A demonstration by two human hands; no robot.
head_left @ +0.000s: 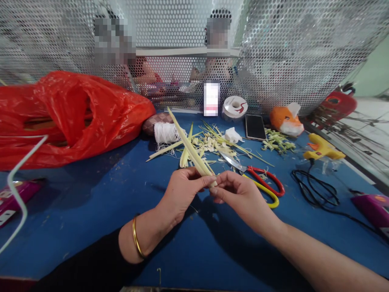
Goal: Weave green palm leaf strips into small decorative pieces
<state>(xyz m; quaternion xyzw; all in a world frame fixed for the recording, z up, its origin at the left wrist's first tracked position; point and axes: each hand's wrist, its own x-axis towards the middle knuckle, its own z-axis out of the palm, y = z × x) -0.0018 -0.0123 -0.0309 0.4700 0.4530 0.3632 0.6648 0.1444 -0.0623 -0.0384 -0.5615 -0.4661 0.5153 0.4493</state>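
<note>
Between my two hands is a long pale yellow-green leaf strip, its tip pointing up and to the left. My left hand is closed around its lower part, thumb on top. At the strip's bottom end, the fingertips of my right hand pinch it close to the left thumb. Just beyond my hands lies a heap of cut leaf pieces and trimmings. Scissors with one red and one yellow handle rest right of the heap, blades partly over the scraps, near my right hand.
A red plastic bag fills the left. White string, a ribbon spool, a dark phone, small green pieces and a yellow glue gun with black cord lie around. Behind perforated mesh, other people sit.
</note>
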